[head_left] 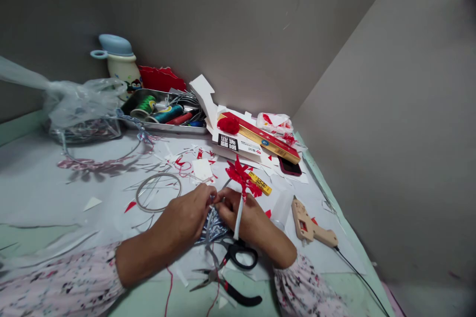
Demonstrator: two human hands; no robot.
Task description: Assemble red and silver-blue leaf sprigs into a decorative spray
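My left hand (188,212) and my right hand (243,213) meet at the middle of the table, fingers pinched together. A thin grey strip or wire runs between their fingertips; its exact form is partly hidden. A red flower (242,176) on a white stem (238,220) rises over my right hand. Below the fingers lies a blue-and-white patterned piece (214,228). Black-handled scissors (243,255) and pliers (211,277) rest just in front of my hands.
A beige glue gun (307,223) lies at the right. Wire rings (158,193) sit left of my hands. Behind are a metal tray (167,127) with thread spools, a gold-red box (267,139), a phone (290,166), a plastic bag (82,101) and a bottle (124,67).
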